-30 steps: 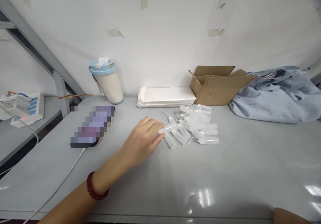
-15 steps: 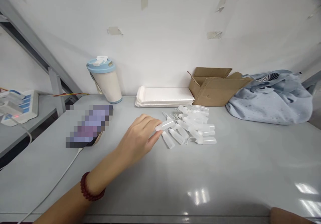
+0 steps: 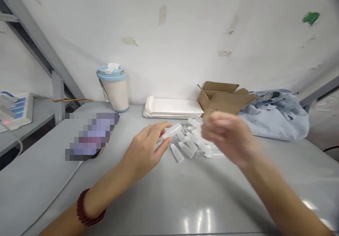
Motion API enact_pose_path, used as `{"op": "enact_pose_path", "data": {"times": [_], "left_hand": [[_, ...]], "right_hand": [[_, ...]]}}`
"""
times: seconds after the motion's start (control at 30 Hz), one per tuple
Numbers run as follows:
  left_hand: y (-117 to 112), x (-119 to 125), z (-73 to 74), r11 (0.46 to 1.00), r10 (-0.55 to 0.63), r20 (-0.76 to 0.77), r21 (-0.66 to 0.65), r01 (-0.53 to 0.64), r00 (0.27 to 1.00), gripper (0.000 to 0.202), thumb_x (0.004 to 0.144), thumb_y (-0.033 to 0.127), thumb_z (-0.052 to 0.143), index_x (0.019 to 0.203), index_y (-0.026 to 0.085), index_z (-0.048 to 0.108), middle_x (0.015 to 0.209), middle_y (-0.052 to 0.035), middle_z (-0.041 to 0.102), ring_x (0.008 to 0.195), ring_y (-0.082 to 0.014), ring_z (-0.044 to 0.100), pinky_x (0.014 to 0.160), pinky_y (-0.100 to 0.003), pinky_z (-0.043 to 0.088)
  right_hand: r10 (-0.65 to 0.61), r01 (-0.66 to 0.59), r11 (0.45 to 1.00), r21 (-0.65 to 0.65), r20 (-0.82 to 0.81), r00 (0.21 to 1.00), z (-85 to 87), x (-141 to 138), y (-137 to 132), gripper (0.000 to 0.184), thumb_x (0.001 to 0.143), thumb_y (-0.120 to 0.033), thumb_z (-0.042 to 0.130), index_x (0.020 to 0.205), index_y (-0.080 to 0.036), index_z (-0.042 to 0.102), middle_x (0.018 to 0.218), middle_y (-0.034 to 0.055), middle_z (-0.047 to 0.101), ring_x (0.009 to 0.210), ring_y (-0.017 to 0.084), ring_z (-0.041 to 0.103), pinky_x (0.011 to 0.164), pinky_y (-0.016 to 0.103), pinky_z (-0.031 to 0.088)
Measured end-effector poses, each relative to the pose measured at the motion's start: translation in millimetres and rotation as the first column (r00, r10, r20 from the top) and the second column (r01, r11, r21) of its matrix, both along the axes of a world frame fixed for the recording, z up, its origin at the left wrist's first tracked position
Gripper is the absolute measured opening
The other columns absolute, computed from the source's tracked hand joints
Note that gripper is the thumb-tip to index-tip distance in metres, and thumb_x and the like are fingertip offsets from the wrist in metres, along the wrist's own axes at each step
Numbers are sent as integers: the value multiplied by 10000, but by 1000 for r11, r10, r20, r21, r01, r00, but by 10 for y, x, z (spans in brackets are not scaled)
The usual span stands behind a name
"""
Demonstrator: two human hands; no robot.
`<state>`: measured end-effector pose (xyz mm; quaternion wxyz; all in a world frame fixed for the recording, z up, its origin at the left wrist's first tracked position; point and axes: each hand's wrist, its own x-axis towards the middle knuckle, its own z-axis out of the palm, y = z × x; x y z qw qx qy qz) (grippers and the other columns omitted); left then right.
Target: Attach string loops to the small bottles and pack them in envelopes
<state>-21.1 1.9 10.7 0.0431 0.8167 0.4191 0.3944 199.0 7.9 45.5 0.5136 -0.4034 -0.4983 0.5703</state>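
My left hand (image 3: 148,146) pinches a small translucent plastic squeeze bottle (image 3: 172,131) between thumb and fingers, its wider end pointing up and right. A thin pale strand shows at the narrow end by the fingertips. Several similar bottles (image 3: 191,144) lie in a loose pile on the grey table (image 3: 169,197), just right of the held one. Over the right side of that pile is my right hand (image 3: 229,137), smeared by motion. Its fingers look curled, but whether they hold anything is hidden. Part of the pile is covered by this hand.
Behind the pile lie stacked white padded envelopes (image 3: 174,106) and an open cardboard box (image 3: 225,100). A pale blue cloth bag (image 3: 278,119) sits at the right. To the left stand a blue-lidded cup (image 3: 116,91) and a phone (image 3: 95,135) on a white cable (image 3: 57,193).
My right hand has come in from the lower right edge to above the pile. My left hand still holds the bottle, nearly in place. The camera view has shifted slightly.
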Motion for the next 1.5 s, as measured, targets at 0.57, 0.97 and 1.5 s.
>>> {"op": "enact_pose_path", "data": {"times": [0.57,0.97,1.5], "left_hand": [[-175,94,128,879,-34,212,-458,130,977,163,871,321,534,954,318,674,812,42,678,671,-119,583,445,-169,423],[-166,95,125,800,-17,315,-566,202,949,172,864,362,538,937,298,680,670,41,648,576,-115,570,394,-170,389],[-98,99,129,645,49,336,-730,227,941,236,856,422,546,920,239,682,638,42,626,607,-108,588,579,-183,480]], "right_hand": [[163,-173,978,-116,-90,983,-280,-247,-193,166,797,-337,653,730,-191,693,582,-29,494,547,88,387,563,262,324],[140,-153,976,-155,-92,986,-283,-255,-237,134,787,-299,671,723,-202,736,591,-23,575,485,60,399,527,257,338],[-401,-145,682,716,533,745,-491,-200,-165,123,872,-191,558,964,-179,639,945,89,623,868,194,566,712,330,467]]}}
